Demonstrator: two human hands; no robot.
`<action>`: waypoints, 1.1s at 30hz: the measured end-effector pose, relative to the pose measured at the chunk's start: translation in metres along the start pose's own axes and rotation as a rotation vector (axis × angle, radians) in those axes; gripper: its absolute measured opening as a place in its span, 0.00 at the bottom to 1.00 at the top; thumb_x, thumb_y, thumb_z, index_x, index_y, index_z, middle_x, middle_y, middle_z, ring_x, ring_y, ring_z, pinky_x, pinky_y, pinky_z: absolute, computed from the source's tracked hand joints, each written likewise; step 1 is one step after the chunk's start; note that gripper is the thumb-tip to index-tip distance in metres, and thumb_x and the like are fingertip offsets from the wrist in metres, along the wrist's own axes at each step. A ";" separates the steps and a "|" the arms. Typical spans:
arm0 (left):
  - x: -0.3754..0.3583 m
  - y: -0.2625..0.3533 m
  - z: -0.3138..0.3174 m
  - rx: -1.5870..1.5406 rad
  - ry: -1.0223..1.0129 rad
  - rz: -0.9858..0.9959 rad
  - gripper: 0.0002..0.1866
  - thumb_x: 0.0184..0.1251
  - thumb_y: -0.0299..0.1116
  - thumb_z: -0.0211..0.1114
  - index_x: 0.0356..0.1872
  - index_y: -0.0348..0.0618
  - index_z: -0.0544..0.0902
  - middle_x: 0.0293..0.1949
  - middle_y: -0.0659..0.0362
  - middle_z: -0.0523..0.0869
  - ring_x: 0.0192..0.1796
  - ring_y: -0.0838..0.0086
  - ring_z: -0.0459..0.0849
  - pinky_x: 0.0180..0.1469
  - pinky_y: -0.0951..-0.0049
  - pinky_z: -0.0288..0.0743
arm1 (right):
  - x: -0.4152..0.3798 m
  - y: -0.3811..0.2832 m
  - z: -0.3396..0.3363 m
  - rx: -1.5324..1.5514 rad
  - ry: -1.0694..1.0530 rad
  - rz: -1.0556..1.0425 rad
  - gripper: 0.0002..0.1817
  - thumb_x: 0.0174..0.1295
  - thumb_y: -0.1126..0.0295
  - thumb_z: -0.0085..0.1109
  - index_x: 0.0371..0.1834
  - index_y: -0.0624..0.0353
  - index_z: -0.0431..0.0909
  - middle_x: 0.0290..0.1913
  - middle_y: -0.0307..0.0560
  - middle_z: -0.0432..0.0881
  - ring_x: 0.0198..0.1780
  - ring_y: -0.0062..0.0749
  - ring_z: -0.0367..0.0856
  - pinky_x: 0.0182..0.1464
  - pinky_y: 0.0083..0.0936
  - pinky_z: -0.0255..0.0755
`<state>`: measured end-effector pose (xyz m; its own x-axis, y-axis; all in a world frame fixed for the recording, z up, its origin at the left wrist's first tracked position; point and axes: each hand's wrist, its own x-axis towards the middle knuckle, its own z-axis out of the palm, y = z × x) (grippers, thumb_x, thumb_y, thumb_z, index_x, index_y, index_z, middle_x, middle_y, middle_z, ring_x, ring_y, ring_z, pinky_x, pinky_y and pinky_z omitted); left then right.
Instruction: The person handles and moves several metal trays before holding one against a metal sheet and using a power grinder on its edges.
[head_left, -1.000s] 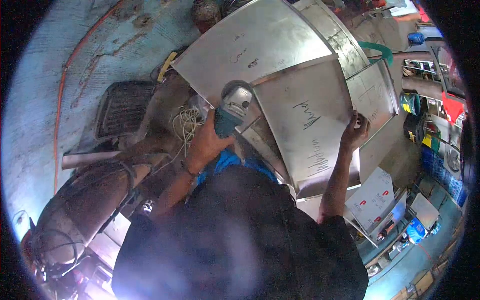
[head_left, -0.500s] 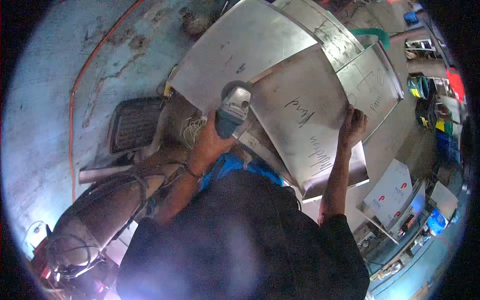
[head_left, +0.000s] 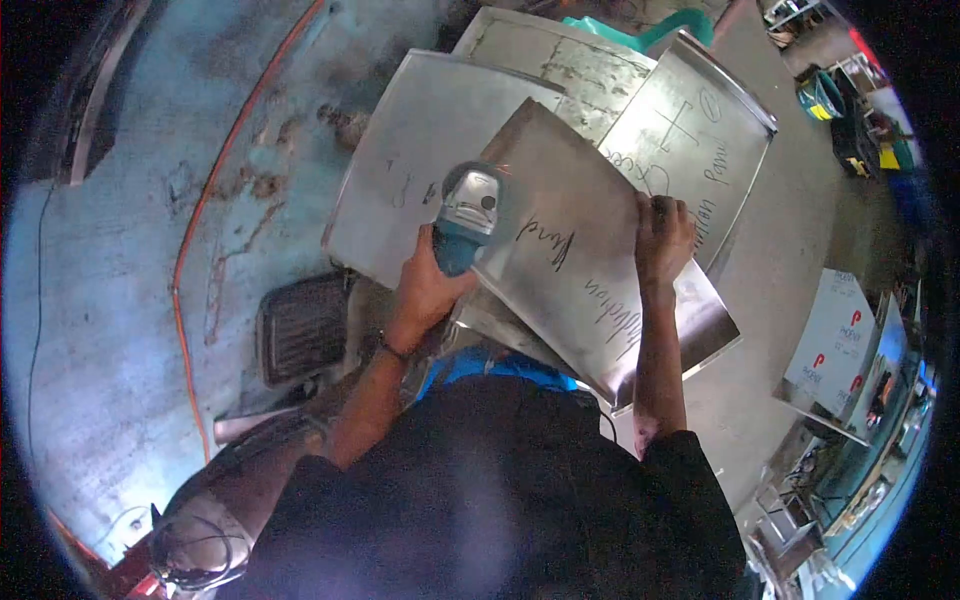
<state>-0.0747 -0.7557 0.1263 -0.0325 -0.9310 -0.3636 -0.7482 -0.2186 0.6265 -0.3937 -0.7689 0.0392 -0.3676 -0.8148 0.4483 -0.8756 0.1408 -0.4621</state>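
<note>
angle grinder [head_left: 468, 215]: over left edge of marked panel [head_left: 565, 235] | left hand [head_left: 432, 285]: wrapped round angle grinder | right hand [head_left: 664, 240]: clenched on marked panel's right edge | lettered sheet [head_left: 700, 135]: just beyond that edge | orange cord [head_left: 177, 290]: well left of marked panel

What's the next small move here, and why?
Probably ease the angle grinder slowly along the left edge of the handwritten sheet-metal panel. The left hand grips the tool with its head by that edge, what look like faint sparks show there, and the right hand holds the opposite edge.
</note>
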 end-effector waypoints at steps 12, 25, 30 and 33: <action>0.066 0.057 0.015 -0.010 0.047 0.264 0.37 0.48 0.39 0.75 0.58 0.33 0.68 0.46 0.35 0.82 0.52 0.40 0.82 0.51 0.52 0.76 | -0.007 0.012 0.003 0.097 -0.051 0.010 0.10 0.63 0.63 0.64 0.31 0.57 0.77 0.33 0.49 0.79 0.33 0.50 0.78 0.36 0.43 0.70; -0.006 0.007 -0.037 -0.205 0.092 0.231 0.34 0.49 0.34 0.75 0.57 0.34 0.70 0.47 0.43 0.83 0.50 0.55 0.83 0.56 0.59 0.74 | 0.002 -0.085 0.034 0.659 -0.334 0.341 0.21 0.66 0.55 0.64 0.43 0.67 0.82 0.40 0.54 0.86 0.41 0.38 0.85 0.45 0.32 0.76; -0.043 -0.022 -0.059 -0.226 0.100 -0.023 0.41 0.48 0.33 0.77 0.65 0.33 0.68 0.56 0.46 0.79 0.59 0.59 0.78 0.65 0.61 0.67 | 0.032 -0.134 0.101 0.932 -0.497 0.542 0.24 0.65 0.52 0.65 0.41 0.69 0.82 0.31 0.49 0.86 0.27 0.30 0.83 0.33 0.27 0.74; -0.054 -0.071 -0.048 -0.071 0.222 0.020 0.38 0.49 0.33 0.75 0.62 0.33 0.68 0.52 0.43 0.79 0.55 0.55 0.79 0.61 0.60 0.70 | 0.033 -0.130 0.127 0.891 -0.455 0.388 0.23 0.65 0.55 0.65 0.41 0.70 0.82 0.31 0.49 0.86 0.29 0.27 0.83 0.31 0.23 0.72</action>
<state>0.0119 -0.7037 0.1342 0.1057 -0.9752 -0.1943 -0.7002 -0.2117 0.6818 -0.2524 -0.8860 0.0169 -0.2586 -0.9617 -0.0912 -0.1123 0.1237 -0.9859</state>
